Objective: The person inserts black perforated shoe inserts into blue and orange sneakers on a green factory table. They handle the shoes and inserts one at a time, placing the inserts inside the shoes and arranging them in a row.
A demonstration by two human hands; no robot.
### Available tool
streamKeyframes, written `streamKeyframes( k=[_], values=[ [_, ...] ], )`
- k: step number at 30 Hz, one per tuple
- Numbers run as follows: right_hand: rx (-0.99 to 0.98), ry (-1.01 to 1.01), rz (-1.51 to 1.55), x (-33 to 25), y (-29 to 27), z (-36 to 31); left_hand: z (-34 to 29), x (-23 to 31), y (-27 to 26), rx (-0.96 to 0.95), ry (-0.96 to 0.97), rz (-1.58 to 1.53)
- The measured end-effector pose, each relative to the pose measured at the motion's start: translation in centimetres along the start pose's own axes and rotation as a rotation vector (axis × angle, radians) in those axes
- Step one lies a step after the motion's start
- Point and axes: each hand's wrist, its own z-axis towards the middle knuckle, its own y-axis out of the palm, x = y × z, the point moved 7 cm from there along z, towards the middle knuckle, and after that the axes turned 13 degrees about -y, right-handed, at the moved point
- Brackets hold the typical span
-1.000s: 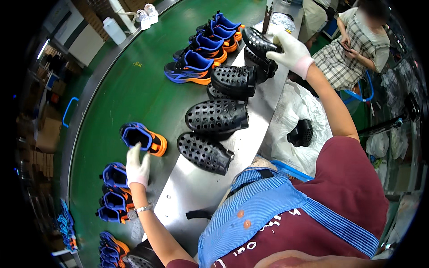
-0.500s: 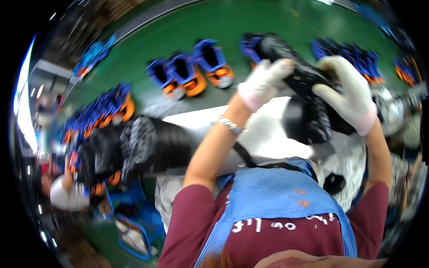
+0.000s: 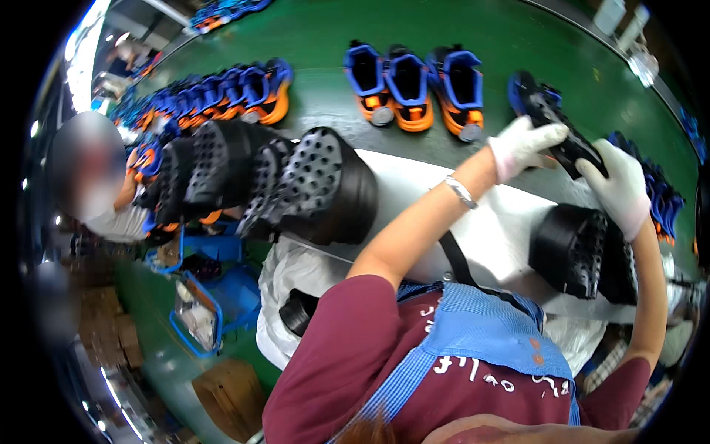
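Note:
Both my hands wear white gloves and are out over the right side of the white work surface (image 3: 410, 185). Between them is a long black shoe sole (image 3: 573, 144), tilted away from me. My left hand (image 3: 526, 148) grips its left edge, fingers bent over it. My right hand (image 3: 620, 185) closes on its near right end, thumb toward the middle. Just behind the sole's far end a blue shoe (image 3: 514, 92) shows, partly hidden; I cannot tell whether they touch. Nested black studded soles (image 3: 566, 248) stand below my right hand.
More nested black soles (image 3: 325, 185) stand at the left of the white surface. On the green belt are three blue-and-orange shoes (image 3: 409, 92) and a longer shoe row (image 3: 229, 96). A co-worker's sleeve (image 3: 122, 222) is at far left; a blue cart (image 3: 237, 288) stands below.
The view has swung, so the shoes and sole stacks appear shifted. The black sole is still in my hands, now lower and more slanted; my fingers have closed in around its near end.

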Motion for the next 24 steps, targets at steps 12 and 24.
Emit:
streamKeyframes(
  k=[12, 24],
  values=[
    [-0.394, 0.166, 0.094, 8.7, 5.0, 2.4, 6.5, -3.6, -4.7, 0.454, 0.213, 1.592],
    [-0.544, 0.227, -0.034, 8.6, 13.6, 10.6, 7.7, -3.7, -5.2, 0.481, 0.071, 1.547]
  ],
)
